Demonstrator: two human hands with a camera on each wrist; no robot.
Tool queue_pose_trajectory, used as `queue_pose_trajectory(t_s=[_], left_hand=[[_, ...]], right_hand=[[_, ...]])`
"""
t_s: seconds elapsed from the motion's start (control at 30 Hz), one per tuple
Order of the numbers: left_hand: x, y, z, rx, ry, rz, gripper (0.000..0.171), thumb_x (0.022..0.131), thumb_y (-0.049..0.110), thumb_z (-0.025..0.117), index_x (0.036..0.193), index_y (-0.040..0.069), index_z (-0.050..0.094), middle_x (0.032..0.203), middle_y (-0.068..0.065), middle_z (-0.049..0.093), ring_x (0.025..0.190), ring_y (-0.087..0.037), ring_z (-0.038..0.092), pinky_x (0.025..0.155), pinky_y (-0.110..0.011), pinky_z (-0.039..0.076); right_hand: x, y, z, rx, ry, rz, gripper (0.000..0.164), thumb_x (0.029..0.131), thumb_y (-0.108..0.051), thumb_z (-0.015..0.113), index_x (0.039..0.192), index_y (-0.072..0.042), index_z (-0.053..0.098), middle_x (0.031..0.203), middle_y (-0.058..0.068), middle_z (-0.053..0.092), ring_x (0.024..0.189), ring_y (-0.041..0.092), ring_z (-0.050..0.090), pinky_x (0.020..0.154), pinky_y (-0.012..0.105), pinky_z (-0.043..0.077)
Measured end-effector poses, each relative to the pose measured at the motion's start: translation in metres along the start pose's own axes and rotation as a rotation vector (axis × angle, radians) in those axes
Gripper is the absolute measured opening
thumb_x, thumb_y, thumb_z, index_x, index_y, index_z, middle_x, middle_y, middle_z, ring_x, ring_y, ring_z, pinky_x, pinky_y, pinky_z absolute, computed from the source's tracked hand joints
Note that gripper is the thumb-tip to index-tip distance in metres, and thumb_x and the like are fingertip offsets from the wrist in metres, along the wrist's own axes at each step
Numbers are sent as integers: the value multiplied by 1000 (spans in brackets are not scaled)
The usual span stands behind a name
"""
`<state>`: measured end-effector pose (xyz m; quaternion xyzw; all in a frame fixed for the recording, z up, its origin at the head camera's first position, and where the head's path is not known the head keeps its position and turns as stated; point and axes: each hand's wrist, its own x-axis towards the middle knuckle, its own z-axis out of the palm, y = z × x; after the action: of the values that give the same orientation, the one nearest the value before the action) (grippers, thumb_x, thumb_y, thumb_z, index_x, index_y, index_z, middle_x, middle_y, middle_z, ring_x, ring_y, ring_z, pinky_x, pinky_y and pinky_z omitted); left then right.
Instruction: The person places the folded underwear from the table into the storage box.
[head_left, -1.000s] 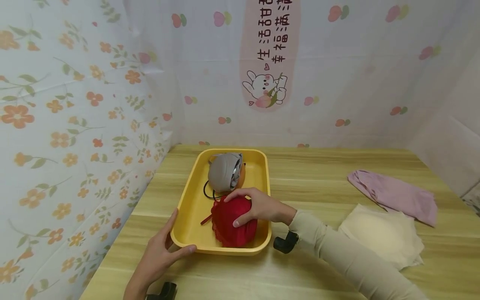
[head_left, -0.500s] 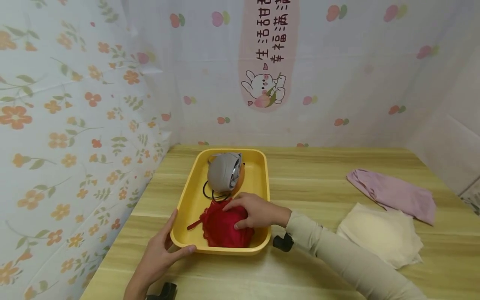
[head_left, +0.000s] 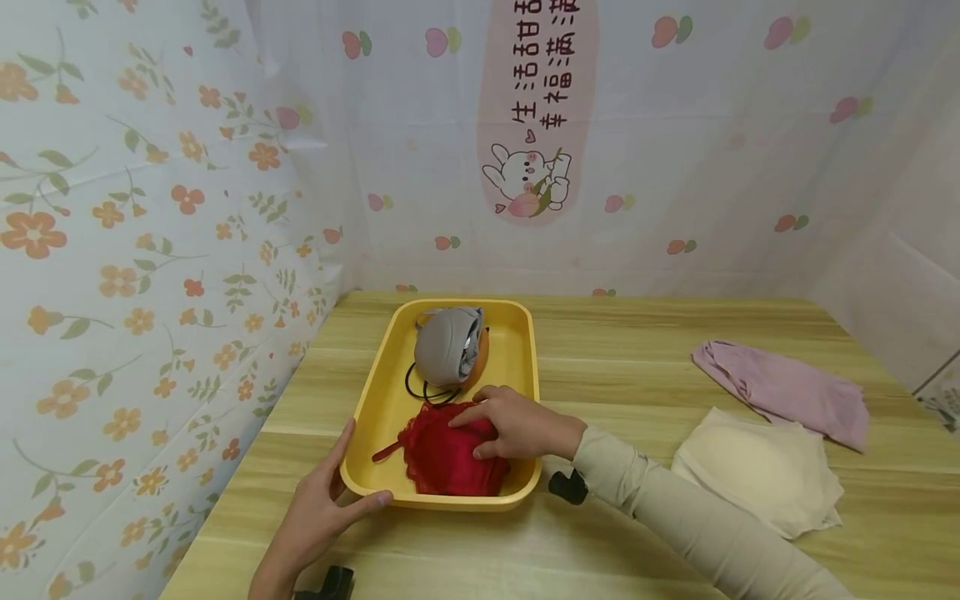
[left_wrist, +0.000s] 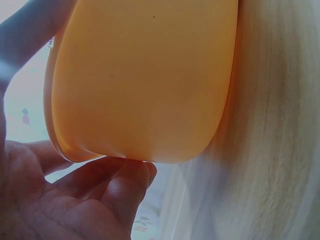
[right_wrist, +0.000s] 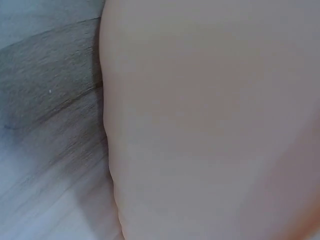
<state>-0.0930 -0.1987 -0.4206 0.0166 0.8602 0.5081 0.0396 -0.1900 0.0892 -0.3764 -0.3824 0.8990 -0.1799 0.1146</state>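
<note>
A red lace-edged bra (head_left: 450,458) with a thin strap to its left lies folded in the near end of a yellow tray (head_left: 375,400). My right hand (head_left: 517,427) rests on its upper right part, thumb and fingers spread; some fingers are hidden. My left hand (head_left: 318,504) grips the tray's near left corner, thumb on the front rim. In the left wrist view its fingers (left_wrist: 127,187) press against the tray's outer wall. Bare skin fills most of the right wrist view, so the right fingers are out of sight there.
A folded grey bra (head_left: 444,346), a brown-orange piece (head_left: 482,354) and a thin black cord (head_left: 414,387) lie in the tray's far end. On the table's right are a cream padded piece (head_left: 761,471) and a folded lilac garment (head_left: 787,392). Patterned walls enclose the back and sides.
Over the second, the red bra has shifted left and settled flatter in the tray, its strap pointing further left. My right hand has sunk slightly. The left hand stays at the corner.
</note>
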Motion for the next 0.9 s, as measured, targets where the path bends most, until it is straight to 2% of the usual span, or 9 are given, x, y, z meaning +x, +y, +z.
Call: queue_pose_trajectory(t_s=[0.3, 0.47, 0.57, 0.73, 0.9], left_hand=[[0, -1, 1, -4, 0, 0, 106, 84, 30, 83, 163, 19, 13, 166, -16, 27, 144, -34, 45, 111, -43, 47], [0, 0, -1, 5, 3, -5, 106, 84, 32, 83, 163, 20, 13, 167, -15, 26, 145, -34, 44, 112, -44, 46], [-1, 0, -3, 13, 9, -6, 106, 84, 32, 83, 163, 20, 14, 166, -15, 26, 145, -34, 44, 112, -44, 46], [-2, -3, -3, 3, 17, 6, 105, 84, 30, 83, 163, 19, 15, 166, -15, 26, 145, -34, 44, 112, -42, 47], [0, -4, -2, -11, -4, 6, 105, 84, 32, 82, 163, 21, 15, 166, -14, 28, 144, -33, 46, 112, -42, 47]], right_hand=[[-11, 1, -17, 45, 20, -7, 56, 89, -25, 77, 142, -16, 59, 138, 12, 57, 127, 28, 53, 102, 45, 55], [-25, 6, -37, 30, 91, -32, 55, 89, -24, 76, 140, -12, 59, 137, 12, 59, 127, 31, 55, 105, 49, 53], [-37, 14, -48, 22, 144, -39, 51, 89, -24, 77, 136, -12, 61, 131, 11, 63, 119, 29, 60, 99, 47, 56], [-69, 40, -57, 68, 214, 19, 45, 90, -23, 76, 131, -11, 64, 124, 9, 67, 110, 28, 65, 88, 45, 62], [-123, 78, -56, 82, 313, 97, 44, 92, -26, 75, 131, -10, 64, 127, 10, 67, 110, 33, 66, 83, 42, 62]])
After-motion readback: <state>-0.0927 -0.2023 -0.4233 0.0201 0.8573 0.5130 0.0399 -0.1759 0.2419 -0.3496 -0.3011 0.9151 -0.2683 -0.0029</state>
